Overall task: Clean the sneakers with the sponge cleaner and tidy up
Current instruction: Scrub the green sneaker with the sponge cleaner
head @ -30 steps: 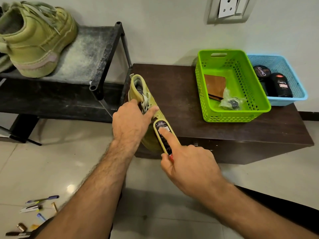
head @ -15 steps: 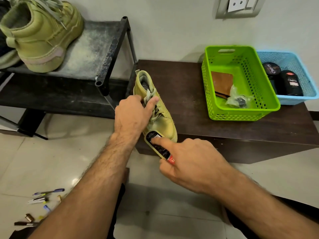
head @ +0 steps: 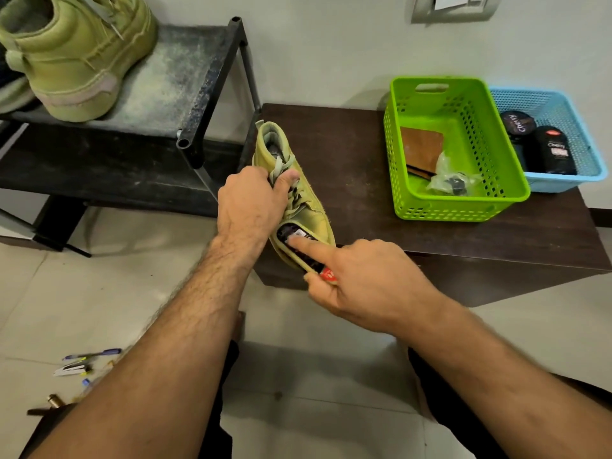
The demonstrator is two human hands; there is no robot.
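Gripping the laced upper of the olive sneaker (head: 299, 197), the left hand (head: 251, 203) has its thumb over the laces while its fingers curl round the far side, out of sight. The right hand (head: 367, 279) holds the sponge cleaner (head: 306, 251), a slim black applicator with a red end, forefinger laid straight along its top and pressing it against the toe's side; the thumb pinches from beneath, and the sponge face itself is hidden against the shoe. This sneaker sits at the front left corner of the dark wooden surface (head: 347, 160), its long axis running from the collar near the left edge to the toe overhanging the front edge, toe pointing towards the person. The second sneaker (head: 76, 58) stands on the dusty black rack (head: 172, 87) to the left, heel facing outward, its top cut off by the frame. Towards the right edge a green basket (head: 463, 207) holds a brown card and a clear bag whose contents are hard to make out; touching it, a blue basket (head: 589, 154) holds dark polish containers. Pens (head: 89, 354) and small odds lie on the tiled floor, and a wall switch plate (head: 455, 8) is partly cut off.
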